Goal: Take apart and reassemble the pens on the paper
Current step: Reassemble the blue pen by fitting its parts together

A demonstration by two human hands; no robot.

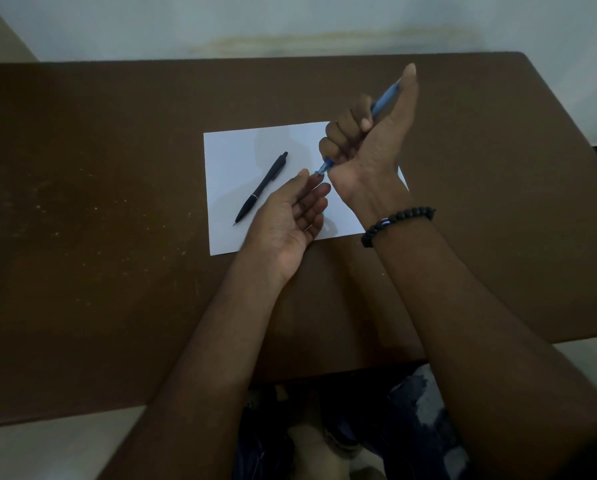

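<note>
Both forearms cross the table's (82, 168) near edge. Right hand (370, 140) fist-grips blue pen (383, 102) over paper (234, 161); left hand (290, 209) open, fingertips at its tip. Risk: loosened tip or spring drops, rolls off.

A plain, dimly lit room is indicated, likely a home or a simple study space; which cannot be told. A bare brown table (82, 202) is set against a pale wall (290, 22), water-stained at the far side. Light floor (30, 452) is seen near left.
</note>
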